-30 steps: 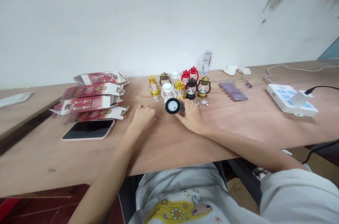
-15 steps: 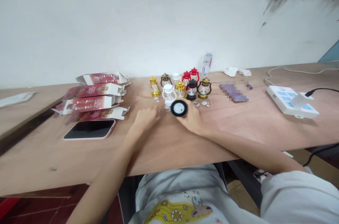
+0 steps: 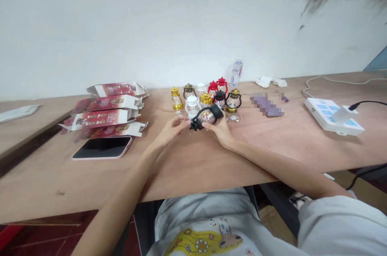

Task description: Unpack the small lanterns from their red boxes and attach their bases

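Note:
A small black toy lantern [image 3: 206,117] with a clear globe lies on its side just above the wooden table [image 3: 196,159]. My right hand [image 3: 220,130] grips it from below and the right. My left hand [image 3: 171,129] reaches in from the left, its fingertips pinched at the lantern's black end. Right behind them stands a cluster of several little lanterns [image 3: 205,98] in gold, white, red and black. A few small metal bits [image 3: 234,117] lie on the table beside the cluster.
A stack of red and white cardboard boxes [image 3: 105,113] lies at the left, with a phone [image 3: 102,148] face up in front of it. A water bottle [image 3: 236,72] stands by the wall. A white power strip [image 3: 332,115] with a plugged charger sits at the right.
My right hand has lifted the black lantern and turned it from base-toward-me to lying sideways. My left hand has risen from the table and come to the lantern's end.

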`<state>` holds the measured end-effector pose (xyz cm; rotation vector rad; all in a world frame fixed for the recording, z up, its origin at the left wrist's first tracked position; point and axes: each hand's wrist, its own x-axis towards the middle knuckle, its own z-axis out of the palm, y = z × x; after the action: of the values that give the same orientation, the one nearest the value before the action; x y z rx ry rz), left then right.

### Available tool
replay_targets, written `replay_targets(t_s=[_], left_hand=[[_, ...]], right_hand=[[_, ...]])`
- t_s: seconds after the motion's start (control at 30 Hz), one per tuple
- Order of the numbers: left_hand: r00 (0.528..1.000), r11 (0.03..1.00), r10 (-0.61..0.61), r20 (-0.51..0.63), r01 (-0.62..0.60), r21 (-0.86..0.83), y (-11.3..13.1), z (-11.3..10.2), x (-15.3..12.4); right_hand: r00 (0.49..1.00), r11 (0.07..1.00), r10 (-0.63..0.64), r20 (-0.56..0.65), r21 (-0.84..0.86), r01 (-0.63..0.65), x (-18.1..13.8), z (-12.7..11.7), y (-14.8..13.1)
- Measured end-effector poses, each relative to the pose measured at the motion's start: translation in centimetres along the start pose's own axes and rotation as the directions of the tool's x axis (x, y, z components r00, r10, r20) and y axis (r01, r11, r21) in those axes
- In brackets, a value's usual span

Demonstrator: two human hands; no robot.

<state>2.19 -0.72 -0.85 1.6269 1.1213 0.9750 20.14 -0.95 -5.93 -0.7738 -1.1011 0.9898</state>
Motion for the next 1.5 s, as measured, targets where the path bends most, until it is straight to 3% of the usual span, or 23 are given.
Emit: replay_targets(t_s=[0.13, 0.27, 0.47, 0.6, 0.73, 1.2, 1.5], left_hand=[[0.994, 0.999, 0.032, 0.104, -0.033, 0.012, 0.0, 0.8, -0.2], [0.999, 1.0, 0.015, 0.045, -0.015, -0.009, 0.0, 0.8, -0.2], [0.999, 0.993, 0.014, -0.043, -0.019, -0.119, 0.1, 0.5, -0.1], [0.974, 0.942, -0.037, -0.222, -0.04, -0.334, -0.3, -0.3, 0.3], [0.974, 0.874, -0.084, -0.21, -0.03, -0.485, -0.2, -0.7, 0.5], [0.989, 0.87, -0.005, -0.146, -0.067, -0.489, -0.3, 0.5, 0.0], [0.988, 0.878, 0.052, -0.144, -0.114, -0.465, -0.6, 0.3, 0.3]], right_hand=[[0.991, 0.987, 0.109, 0.077, 0.108, -0.117, -0.5, 0.4, -0.5], [0.975, 0.967, 0.193, 0.107, 0.145, -0.207, -0.3, -0.1, -0.9], [0.97, 0.974, 0.228, 0.083, -0.013, -0.228, 0.5, -1.2, -1.0], [0.977, 0.978, 0.209, -0.03, 0.026, -0.208, 0.5, -0.9, -0.9], [0.968, 0.976, 0.213, -0.135, -0.01, -0.216, 0.3, -0.7, -0.9], [0.904, 0.896, 0.428, -0.019, 0.137, -0.422, -0.4, 0.4, -1.0], [0.891, 0.88, 0.453, -0.008, 0.163, -0.446, -0.4, 0.5, -1.3]])
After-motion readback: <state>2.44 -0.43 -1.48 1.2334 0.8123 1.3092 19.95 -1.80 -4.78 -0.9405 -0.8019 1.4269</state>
